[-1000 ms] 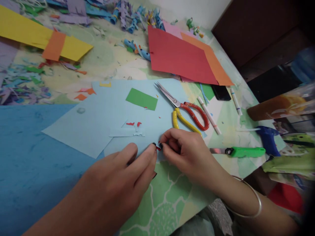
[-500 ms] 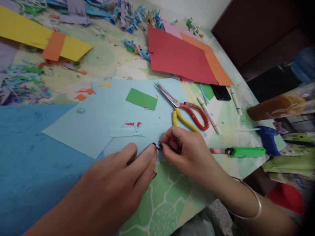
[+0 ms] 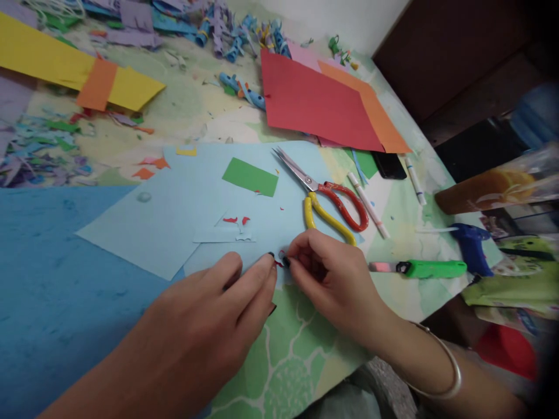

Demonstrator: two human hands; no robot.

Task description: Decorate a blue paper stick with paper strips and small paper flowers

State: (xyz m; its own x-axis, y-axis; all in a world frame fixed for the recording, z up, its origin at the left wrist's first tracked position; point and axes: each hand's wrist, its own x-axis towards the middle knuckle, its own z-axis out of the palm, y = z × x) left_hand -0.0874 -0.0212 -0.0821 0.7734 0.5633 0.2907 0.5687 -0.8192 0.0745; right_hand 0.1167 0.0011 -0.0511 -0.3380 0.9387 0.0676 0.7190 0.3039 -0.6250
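My left hand (image 3: 213, 314) is closed, its fingers bent and pressed together, with the index fingertip at one end of a small red paper piece (image 3: 278, 264). Thumb and finger of my right hand (image 3: 334, 276) pinch close beside that tip, at the piece's other end; the fingertips hide most of it. Both hands rest low over a light blue paper sheet (image 3: 144, 227). Beyond my right hand lie scissors (image 3: 311, 185) with one red and one yellow handle, partly opened. Small red scraps (image 3: 230, 220) and a green paper rectangle (image 3: 250, 177) lie on the sheet.
A green cutter knife (image 3: 437, 269), a blue glue gun (image 3: 474, 244), a marker (image 3: 369, 205) and a phone (image 3: 389, 165) lie to the right. Red paper (image 3: 318, 105) and a yellow strip (image 3: 52, 58) lie farther back, among heaped paper scraps (image 3: 39, 145). A brown cup (image 3: 484, 189) stands right.
My right fingertips have shifted very slightly and sit a little farther from the left fingertip. The view has moved slightly; everything on the table stays put.
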